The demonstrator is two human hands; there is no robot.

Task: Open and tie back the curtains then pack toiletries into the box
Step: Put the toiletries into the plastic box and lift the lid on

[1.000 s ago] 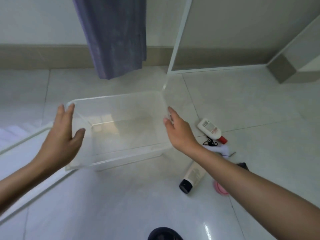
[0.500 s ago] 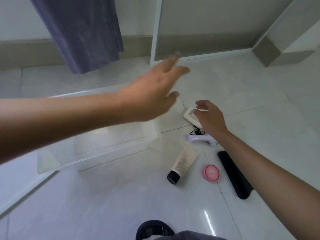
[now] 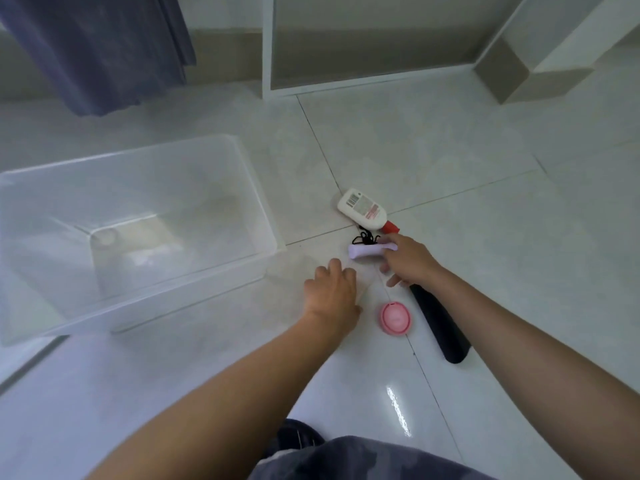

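Packing barely begun: box [image 3: 256, 202] empty at left, bottle [image 3: 362, 207], pink tin [image 3: 396, 319], black case [image 3: 440, 327] on floor [image 3: 450, 161] right; right hand [image 3: 408, 261] gripping lilac device [image 3: 367, 250], left hand [image 3: 332, 296] curled over hidden item, grip unclear.

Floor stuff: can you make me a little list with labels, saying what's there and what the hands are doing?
box: clear plastic box, nothing in it yet
bottle: white bottle with red cap, lying down
purple thing: lilac item, right hand grips it
left hand: left hand lowered to the floor; the tube is hidden beneath it
pink thing: round pink case
black thing: long black item
curtain: blue curtain hanging
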